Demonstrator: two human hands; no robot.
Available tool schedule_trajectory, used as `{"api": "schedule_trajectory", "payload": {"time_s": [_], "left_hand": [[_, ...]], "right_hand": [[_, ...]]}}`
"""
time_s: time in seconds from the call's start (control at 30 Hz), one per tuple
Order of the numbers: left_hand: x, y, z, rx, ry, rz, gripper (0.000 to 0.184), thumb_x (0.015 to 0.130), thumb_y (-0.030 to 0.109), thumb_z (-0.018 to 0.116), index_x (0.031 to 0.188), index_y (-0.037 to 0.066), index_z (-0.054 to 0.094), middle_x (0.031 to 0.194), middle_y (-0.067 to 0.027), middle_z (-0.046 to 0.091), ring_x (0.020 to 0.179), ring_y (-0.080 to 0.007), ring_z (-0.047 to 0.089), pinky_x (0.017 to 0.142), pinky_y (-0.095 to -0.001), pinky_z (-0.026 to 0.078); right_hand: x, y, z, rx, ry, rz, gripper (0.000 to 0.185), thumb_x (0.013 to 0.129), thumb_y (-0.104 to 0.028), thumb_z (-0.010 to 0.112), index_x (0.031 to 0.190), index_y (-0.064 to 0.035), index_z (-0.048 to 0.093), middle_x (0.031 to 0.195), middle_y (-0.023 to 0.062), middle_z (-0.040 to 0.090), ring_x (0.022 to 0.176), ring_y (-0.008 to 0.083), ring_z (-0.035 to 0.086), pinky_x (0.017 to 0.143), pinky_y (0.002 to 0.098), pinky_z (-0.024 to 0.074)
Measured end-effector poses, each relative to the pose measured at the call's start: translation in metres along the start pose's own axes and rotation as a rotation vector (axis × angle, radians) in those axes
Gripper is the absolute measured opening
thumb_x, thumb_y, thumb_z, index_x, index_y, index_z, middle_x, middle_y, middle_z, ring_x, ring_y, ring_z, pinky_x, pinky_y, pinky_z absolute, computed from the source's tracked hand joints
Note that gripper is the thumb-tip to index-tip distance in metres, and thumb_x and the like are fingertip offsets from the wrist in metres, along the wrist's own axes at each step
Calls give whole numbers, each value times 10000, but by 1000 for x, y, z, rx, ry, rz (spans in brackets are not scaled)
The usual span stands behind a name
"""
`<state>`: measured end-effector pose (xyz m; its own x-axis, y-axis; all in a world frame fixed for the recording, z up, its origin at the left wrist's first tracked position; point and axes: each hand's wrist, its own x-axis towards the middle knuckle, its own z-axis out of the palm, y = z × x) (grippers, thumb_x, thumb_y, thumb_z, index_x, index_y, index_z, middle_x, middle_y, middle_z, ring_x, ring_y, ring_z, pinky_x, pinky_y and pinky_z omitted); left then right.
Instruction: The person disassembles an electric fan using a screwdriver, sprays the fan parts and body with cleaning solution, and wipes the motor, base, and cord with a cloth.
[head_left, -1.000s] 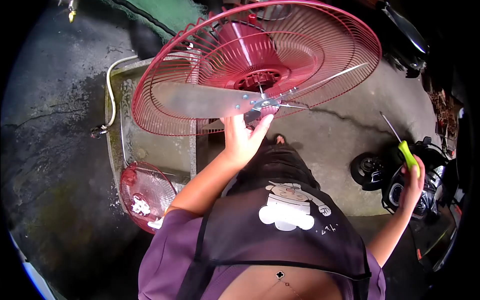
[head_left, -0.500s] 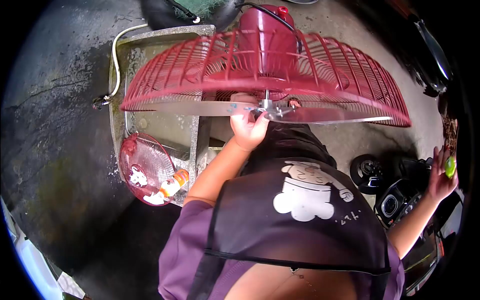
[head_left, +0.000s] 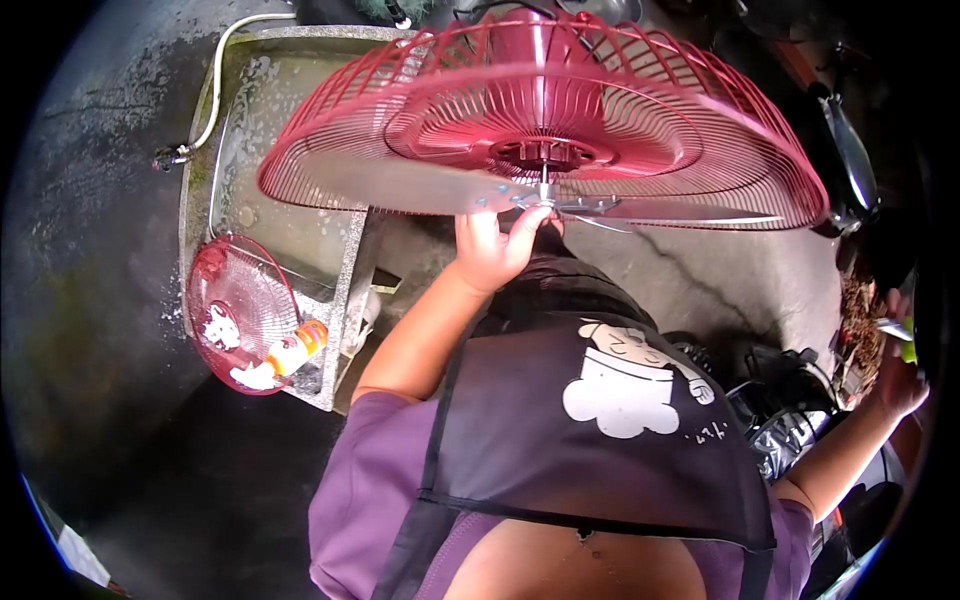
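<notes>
A red fan's wire cage (head_left: 690,130) and motor housing (head_left: 520,45) fill the top of the head view, with the front open. Grey metal fan blades (head_left: 400,185) sit on the shaft at its centre. My left hand (head_left: 492,248) grips the blade assembly close to the hub, thumb in front and some fingers hidden behind the blade. Far out at the right edge, my right hand (head_left: 903,385) is closed around a small tool with a bright green handle (head_left: 908,345) and a silvery part; its exact kind is unclear.
On the left, a stone basin (head_left: 340,300) carries a detached red fan grille (head_left: 240,270) at its near corner. An orange-and-white bottle (head_left: 298,348) lies on the grille. A pale hose (head_left: 215,90) runs beside the basin. Dark clutter (head_left: 790,420) stands at the lower right.
The view has shifted and the fan appears tilted, showing more inside its cage. My left hand stays at the hub. My right hand has moved slightly lower, and the tool's silvery part now shows.
</notes>
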<state>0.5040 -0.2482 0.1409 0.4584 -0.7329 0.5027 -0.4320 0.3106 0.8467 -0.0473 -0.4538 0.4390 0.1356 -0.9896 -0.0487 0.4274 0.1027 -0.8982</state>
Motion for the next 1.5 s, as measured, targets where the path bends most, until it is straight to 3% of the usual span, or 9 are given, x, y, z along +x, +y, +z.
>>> {"api": "schedule_trajectory", "payload": {"time_s": [0.17,0.43,0.6,0.8,1.0,1.07,1.2,1.27,1.5], "left_hand": [[30,45,-25,716,-221,201,267,793,214,704,1003,60,644,1076,-81,619,1077,-286,518,900,-444,298],[14,80,-60,596,-109,321,315,695,175,830,915,113,613,995,-67,593,979,-303,544,858,-414,398],[-6,68,-40,520,-138,-103,1019,706,303,879,1472,-15,286,1398,-242,277,1201,-364,414,1020,-482,408],[21,65,-11,595,-32,32,1205,704,326,881,1554,-36,107,1481,-280,150,1276,-431,413,1077,-481,400],[24,58,-7,798,-249,-88,1057,711,314,875,1557,184,255,1525,-365,-111,1305,-570,380,1041,-505,457],[22,51,2,757,-107,-116,944,698,337,875,1468,134,366,1521,-402,-37,1146,-574,529,975,-513,495],[4,17,24,448,79,-131,868,784,291,808,1363,-38,252,1479,-416,-186,1342,-629,187,1044,-548,406],[1,14,28,546,59,-33,792,821,209,740,1348,-78,223,1472,-419,-200,1392,-605,-46,1120,-626,214],[-4,3,21,615,33,-30,676,840,187,680,1304,-81,268,1463,-462,-155,1392,-631,-60,1127,-655,107]], "right_hand": [[-2,62,87,-328,-411,-4,544,743,-424,762,1025,-87,441,832,26,380,774,169,316,873,386,262],[18,30,116,-129,-374,23,688,839,-314,761,1311,-19,358,1204,133,458,1077,243,494,1023,401,406],[5,51,208,-867,-398,-69,490,864,-346,701,1186,-25,518,1001,45,524,791,94,482,717,226,388],[-37,110,287,-1214,-574,-302,256,831,-138,669,1035,-1,598,905,-5,562,765,69,512,679,211,389],[-43,144,277,-1148,-649,-188,290,835,-11,664,1114,13,590,1041,38,604,935,95,575,818,225,453],[-39,153,270,-1090,-678,-264,284,827,21,645,1108,13,598,1048,42,608,968,110,591,828,240,469],[-33,167,262,-903,-680,-307,296,809,50,668,1098,9,620,1046,61,628,962,142,622,818,260,496],[-31,171,270,-940,-732,-412,317,795,13,729,1099,1,639,1012,75,649,912,167,642,785,276,510],[-27,184,298,-1061,-813,-630,356,791,13,744,1130,-7,636,986,126,671,862,257,674,737,322,540]]}}
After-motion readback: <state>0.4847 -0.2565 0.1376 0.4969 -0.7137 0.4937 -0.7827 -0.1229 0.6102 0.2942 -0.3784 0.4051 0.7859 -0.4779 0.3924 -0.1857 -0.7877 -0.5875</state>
